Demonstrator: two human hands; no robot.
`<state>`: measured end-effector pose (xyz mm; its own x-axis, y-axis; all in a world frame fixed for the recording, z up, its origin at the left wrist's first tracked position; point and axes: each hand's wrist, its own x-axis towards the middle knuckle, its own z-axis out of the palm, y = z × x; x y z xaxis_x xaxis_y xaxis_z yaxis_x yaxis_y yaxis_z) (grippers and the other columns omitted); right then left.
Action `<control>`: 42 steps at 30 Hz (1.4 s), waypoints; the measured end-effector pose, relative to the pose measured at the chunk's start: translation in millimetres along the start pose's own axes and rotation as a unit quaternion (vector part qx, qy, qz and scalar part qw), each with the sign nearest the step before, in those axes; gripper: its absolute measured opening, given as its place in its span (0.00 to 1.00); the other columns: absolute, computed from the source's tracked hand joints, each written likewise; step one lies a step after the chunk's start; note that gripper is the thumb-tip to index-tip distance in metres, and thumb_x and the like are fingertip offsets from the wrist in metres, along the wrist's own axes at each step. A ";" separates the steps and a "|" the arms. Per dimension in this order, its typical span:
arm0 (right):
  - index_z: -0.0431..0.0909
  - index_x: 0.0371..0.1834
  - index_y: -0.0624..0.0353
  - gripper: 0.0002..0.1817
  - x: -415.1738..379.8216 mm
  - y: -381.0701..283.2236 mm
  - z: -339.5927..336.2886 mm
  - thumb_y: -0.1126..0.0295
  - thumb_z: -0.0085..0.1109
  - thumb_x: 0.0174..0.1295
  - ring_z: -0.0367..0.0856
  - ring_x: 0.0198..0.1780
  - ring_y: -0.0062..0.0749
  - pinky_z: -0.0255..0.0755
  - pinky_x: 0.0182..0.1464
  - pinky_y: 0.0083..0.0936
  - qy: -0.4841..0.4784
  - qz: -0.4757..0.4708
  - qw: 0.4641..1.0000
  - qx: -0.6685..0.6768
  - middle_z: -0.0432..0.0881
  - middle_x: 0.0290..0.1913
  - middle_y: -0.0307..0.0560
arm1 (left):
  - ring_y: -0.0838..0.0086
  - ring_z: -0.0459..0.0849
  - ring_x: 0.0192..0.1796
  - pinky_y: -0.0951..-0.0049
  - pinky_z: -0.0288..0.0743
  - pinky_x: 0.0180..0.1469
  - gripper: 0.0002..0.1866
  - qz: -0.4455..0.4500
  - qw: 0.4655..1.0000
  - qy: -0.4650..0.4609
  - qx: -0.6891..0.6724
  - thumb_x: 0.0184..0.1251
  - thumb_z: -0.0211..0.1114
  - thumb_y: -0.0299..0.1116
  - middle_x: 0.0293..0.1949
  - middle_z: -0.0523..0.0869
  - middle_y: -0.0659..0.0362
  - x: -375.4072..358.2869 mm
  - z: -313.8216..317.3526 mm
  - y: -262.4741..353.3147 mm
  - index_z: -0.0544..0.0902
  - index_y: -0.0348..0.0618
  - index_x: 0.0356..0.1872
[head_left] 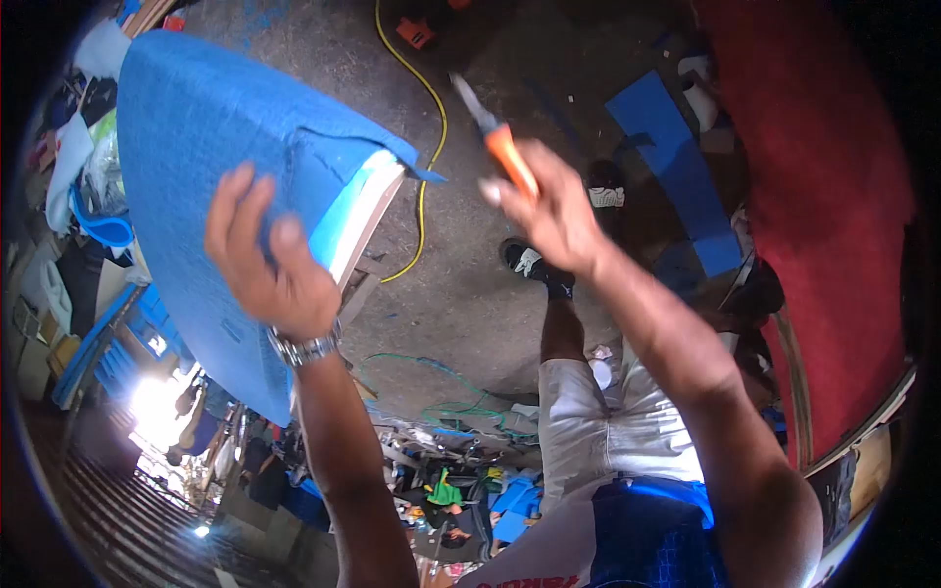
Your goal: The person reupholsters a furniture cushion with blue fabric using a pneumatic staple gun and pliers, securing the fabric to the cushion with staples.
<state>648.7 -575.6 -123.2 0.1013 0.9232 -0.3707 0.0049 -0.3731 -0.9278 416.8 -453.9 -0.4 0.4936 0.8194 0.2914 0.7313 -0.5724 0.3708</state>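
A large padded panel covered in textured blue upholstery fabric (196, 127) stands at my left. At its near corner the cover is folded, and a white and pale wooden edge (368, 211) shows beneath it. My left hand (270, 260) is over the blue face, fingers apart and curved, holding nothing. To the right of that corner, clear of the fabric, my right hand (554, 211) is wrapped round the orange handle of a knife (512, 162). Its pointed blade is directed up and to the left.
A yellow cable (438, 98) runs along the concrete floor (470, 314), where a green cord (431, 367) lies coiled. Blue fabric strips (676, 167) rest at the right, beside a big red upholstered piece (823, 196). Clutter (461, 490) piles up behind my legs.
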 end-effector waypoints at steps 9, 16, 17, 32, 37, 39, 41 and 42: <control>0.76 0.60 0.57 0.26 -78.8 49.0 54.7 0.73 0.64 0.54 0.69 0.67 0.56 0.64 0.68 0.50 -0.021 0.050 0.953 -0.300 0.70 0.67 0.59 | 0.43 0.64 0.74 0.45 0.56 0.73 0.29 -0.084 0.986 -0.022 0.141 0.76 0.54 0.46 0.72 0.67 0.37 8.9 40.4 -52.4 0.70 0.32 0.67; 0.68 0.69 0.49 0.33 -77.3 31.6 103.7 0.67 0.65 0.57 0.59 0.74 0.57 0.59 0.67 0.64 0.039 0.073 0.942 -0.325 0.62 0.73 0.58 | 0.46 0.59 0.77 0.46 0.51 0.75 0.32 -0.105 0.984 -0.025 0.140 0.75 0.53 0.50 0.75 0.64 0.42 11.1 42.2 -47.8 0.67 0.37 0.71; 0.67 0.69 0.49 0.33 -76.2 30.3 109.7 0.66 0.65 0.58 0.58 0.75 0.57 0.59 0.67 0.65 0.053 0.077 0.943 -0.321 0.61 0.73 0.58 | 0.47 0.60 0.77 0.46 0.51 0.75 0.32 -0.107 0.985 -0.026 0.136 0.75 0.53 0.50 0.75 0.64 0.42 7.6 40.4 -48.1 0.67 0.37 0.71; 0.65 0.71 0.54 0.31 -69.3 2.5 162.9 0.56 0.60 0.68 0.56 0.75 0.62 0.54 0.70 0.64 0.144 0.141 0.954 -0.219 0.58 0.73 0.66 | 0.51 0.58 0.79 0.48 0.50 0.77 0.32 -0.100 0.983 -0.017 0.155 0.74 0.54 0.52 0.76 0.65 0.48 -0.4 41.9 -54.6 0.69 0.42 0.71; 0.67 0.69 0.55 0.30 -66.0 -1.8 156.9 0.56 0.61 0.67 0.56 0.74 0.62 0.54 0.68 0.67 0.148 0.120 0.952 -0.240 0.63 0.69 0.64 | 0.51 0.60 0.78 0.49 0.51 0.76 0.31 -0.106 0.982 -0.009 0.159 0.74 0.55 0.50 0.75 0.66 0.48 -1.3 42.6 -53.6 0.70 0.42 0.70; 0.70 0.65 0.61 0.29 -62.2 -2.4 152.7 0.54 0.60 0.68 0.65 0.68 0.60 0.59 0.67 0.58 0.133 0.113 0.956 -0.238 0.66 0.65 0.64 | 0.50 0.61 0.77 0.49 0.52 0.76 0.30 -0.102 0.982 0.001 0.161 0.73 0.56 0.49 0.74 0.67 0.48 2.9 43.1 -54.9 0.71 0.41 0.69; 0.72 0.60 0.65 0.27 -60.3 -0.2 145.1 0.53 0.59 0.69 0.72 0.61 0.59 0.64 0.64 0.52 0.106 0.128 0.966 -0.198 0.69 0.61 0.64 | 0.49 0.62 0.76 0.49 0.54 0.75 0.30 -0.099 0.982 0.002 0.162 0.73 0.56 0.48 0.73 0.68 0.47 0.9 43.4 -50.9 0.71 0.40 0.69; 0.73 0.57 0.66 0.27 -59.2 2.1 141.1 0.52 0.60 0.69 0.74 0.58 0.58 0.67 0.61 0.51 0.088 0.148 0.972 -0.157 0.70 0.59 0.64 | 0.49 0.63 0.76 0.49 0.54 0.75 0.29 -0.099 0.982 -0.001 0.158 0.74 0.56 0.48 0.73 0.69 0.47 -2.0 43.1 -50.0 0.71 0.40 0.69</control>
<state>502.3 -618.1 -109.1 0.3138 0.7509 -0.5811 0.2507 -0.6558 -0.7121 399.5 -425.7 -57.6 0.3270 0.9143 0.2389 0.9229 -0.3634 0.1277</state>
